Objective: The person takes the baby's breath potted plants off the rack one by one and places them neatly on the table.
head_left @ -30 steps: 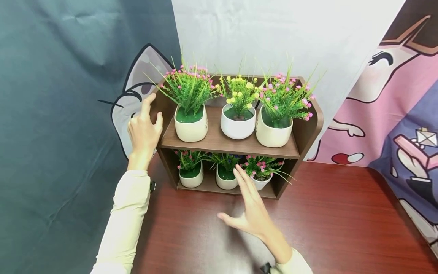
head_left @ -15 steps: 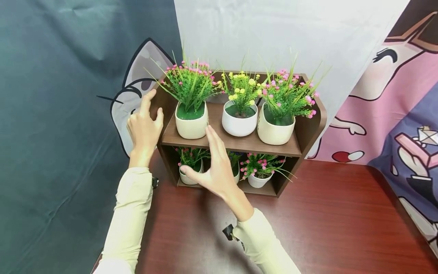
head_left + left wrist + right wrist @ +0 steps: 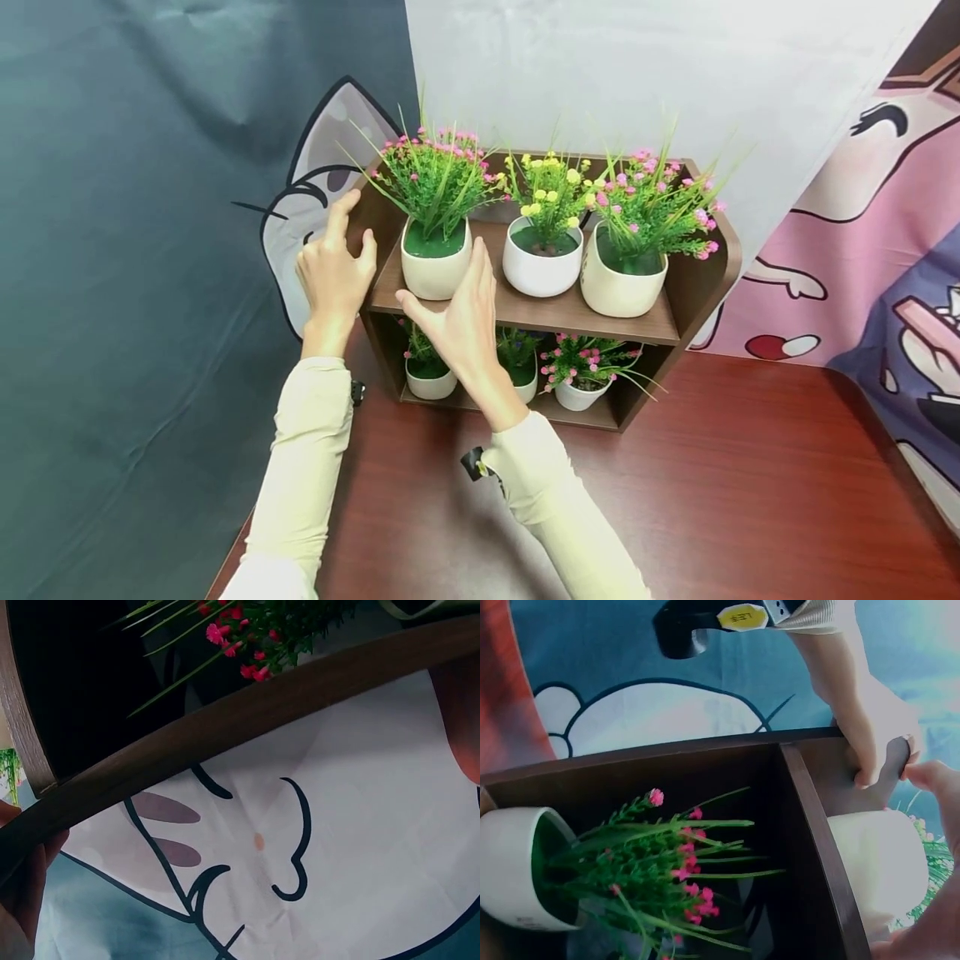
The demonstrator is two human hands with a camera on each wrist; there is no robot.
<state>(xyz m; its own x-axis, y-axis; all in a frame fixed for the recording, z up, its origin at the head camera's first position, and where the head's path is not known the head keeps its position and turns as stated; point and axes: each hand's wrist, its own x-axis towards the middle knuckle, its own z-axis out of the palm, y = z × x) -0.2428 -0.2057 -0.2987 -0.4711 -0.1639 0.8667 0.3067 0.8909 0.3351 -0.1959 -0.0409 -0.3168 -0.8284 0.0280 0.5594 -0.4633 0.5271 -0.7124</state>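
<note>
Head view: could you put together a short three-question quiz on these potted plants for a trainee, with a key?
1. Count: how many pots stand on the upper board?
2. True or false: the yellow flowers grow in the middle one of these.
3. Multiple choice: which of these is the right hand nearest to? A) left; B) middle; C) right.
Key: 1. Three. 2. True. 3. A.

The left hand point(image 3: 874, 724) grips the shelf's point(image 3: 817, 832) side edge over there; near it, the right hand point(image 3: 941, 900) spreads around a cream pot point(image 3: 877, 866). Pink flowers point(image 3: 705, 906) fill a white pot point(image 3: 508, 868) one compartment over.
</note>
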